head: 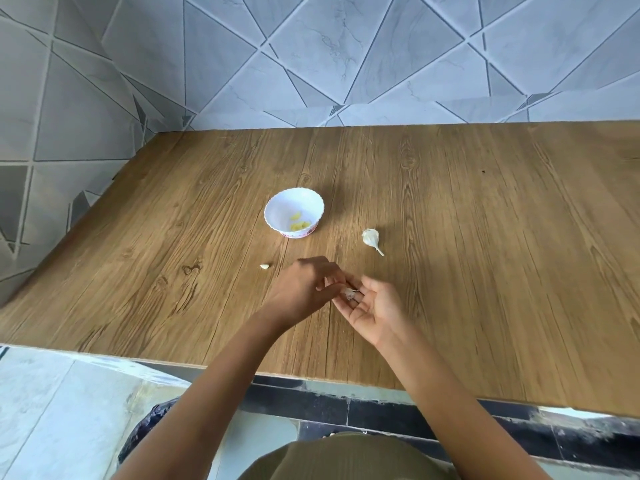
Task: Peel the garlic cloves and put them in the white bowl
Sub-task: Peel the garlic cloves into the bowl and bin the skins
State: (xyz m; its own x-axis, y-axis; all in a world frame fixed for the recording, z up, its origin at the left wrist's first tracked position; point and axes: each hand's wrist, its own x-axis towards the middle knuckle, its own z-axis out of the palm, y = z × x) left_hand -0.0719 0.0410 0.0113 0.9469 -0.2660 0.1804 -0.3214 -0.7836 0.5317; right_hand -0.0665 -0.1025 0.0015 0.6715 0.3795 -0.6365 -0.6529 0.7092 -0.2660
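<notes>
A small white bowl (294,206) with a scalloped rim stands mid-table and holds a few yellowish peeled cloves (298,223). A partly broken garlic bulb (371,238) with its stem lies to the bowl's right. One loose clove (264,267) lies on the wood to the left of my hands. My left hand (304,289) has its fingers curled and pinches a garlic clove (349,293) with papery skin. My right hand (372,308) lies palm up with fingers straight, and the clove rests on its fingertips.
The wooden table (485,237) meets a tiled wall at the back and on the left. Its front edge runs just below my forearms, with floor tiles and my lap beneath.
</notes>
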